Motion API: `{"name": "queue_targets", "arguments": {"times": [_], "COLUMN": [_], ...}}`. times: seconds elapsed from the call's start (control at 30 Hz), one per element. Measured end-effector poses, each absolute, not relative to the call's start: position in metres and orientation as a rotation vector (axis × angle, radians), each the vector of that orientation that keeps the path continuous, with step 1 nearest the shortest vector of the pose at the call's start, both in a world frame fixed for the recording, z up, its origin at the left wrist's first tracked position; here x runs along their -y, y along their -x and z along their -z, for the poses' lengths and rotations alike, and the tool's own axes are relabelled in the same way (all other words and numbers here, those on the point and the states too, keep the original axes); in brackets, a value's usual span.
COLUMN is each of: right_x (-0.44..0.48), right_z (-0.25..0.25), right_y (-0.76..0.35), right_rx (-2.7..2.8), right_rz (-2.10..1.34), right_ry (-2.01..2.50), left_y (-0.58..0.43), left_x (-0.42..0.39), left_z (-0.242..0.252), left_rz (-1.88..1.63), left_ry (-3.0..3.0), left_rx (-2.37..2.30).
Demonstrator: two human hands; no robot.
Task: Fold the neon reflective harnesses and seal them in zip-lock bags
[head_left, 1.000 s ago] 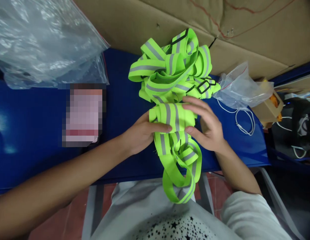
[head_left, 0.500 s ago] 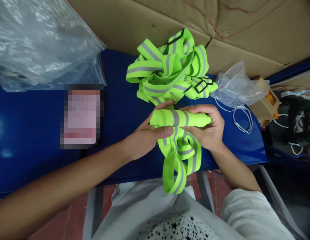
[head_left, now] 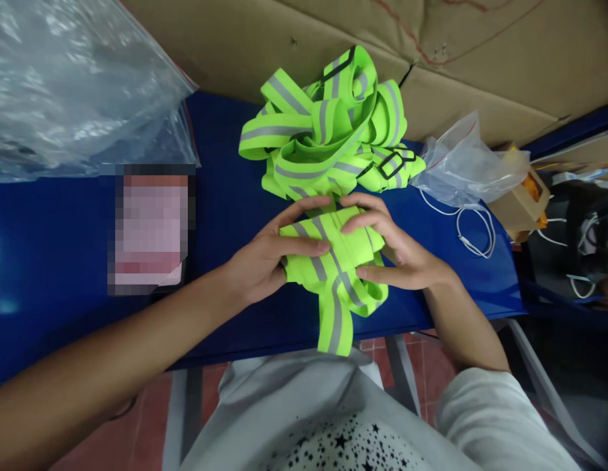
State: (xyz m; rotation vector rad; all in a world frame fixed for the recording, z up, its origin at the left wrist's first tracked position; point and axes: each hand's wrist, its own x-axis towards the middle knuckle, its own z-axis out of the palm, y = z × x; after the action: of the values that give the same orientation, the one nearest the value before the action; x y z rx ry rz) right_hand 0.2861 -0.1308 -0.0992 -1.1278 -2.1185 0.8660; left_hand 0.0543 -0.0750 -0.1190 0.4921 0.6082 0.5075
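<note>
A folded bundle of neon-green reflective strap (head_left: 340, 252) with grey stripes lies between my two hands, near the front of the blue table. My left hand (head_left: 264, 255) grips its left side, thumb on top and the other fingers partly hidden behind it. On the right, my right hand (head_left: 396, 245) holds the bundle, fingers over its upper edge and thumb on the lower part. A loose loop hangs down toward the table's front edge. Just beyond my hands sits a heap of the same reflective straps (head_left: 328, 147) with black buckles.
A large clear plastic bag (head_left: 88, 91) covers the back left of the blue table (head_left: 225, 131). Below it lies a blurred-out rectangular item (head_left: 151, 226). To the right are a small clear bag (head_left: 465, 163), a white cable (head_left: 475, 239) and a cardboard box (head_left: 519, 209). Cardboard lines the back.
The roll has been turned flatter, showing its broad face. My right hand has shifted left and spread its fingers over it. The hanging loop sits higher.
</note>
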Motion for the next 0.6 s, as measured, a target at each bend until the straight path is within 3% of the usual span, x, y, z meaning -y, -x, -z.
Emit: {"name": "queue_targets", "arguments": {"times": [0.2, 0.47, 0.6], "right_x": [0.131, 0.125, 0.124], "right_z": [0.111, 0.124, 0.120], "right_y": [-0.284, -0.279, -0.286], "right_rx": [1.672, 1.561, 1.615], "right_rz": [-0.577, -1.371, -1.342], "right_ry": [1.255, 1.168, 1.135], "left_y": [-0.047, -0.038, -0.039], "left_x": [0.062, 0.063, 0.066], "left_z": [0.112, 0.095, 0.092], "left_rz": [-0.677, -0.760, -0.847], "left_ry": [-0.578, -0.717, -0.869], "left_rx": [-0.633, -0.631, -0.640]}}
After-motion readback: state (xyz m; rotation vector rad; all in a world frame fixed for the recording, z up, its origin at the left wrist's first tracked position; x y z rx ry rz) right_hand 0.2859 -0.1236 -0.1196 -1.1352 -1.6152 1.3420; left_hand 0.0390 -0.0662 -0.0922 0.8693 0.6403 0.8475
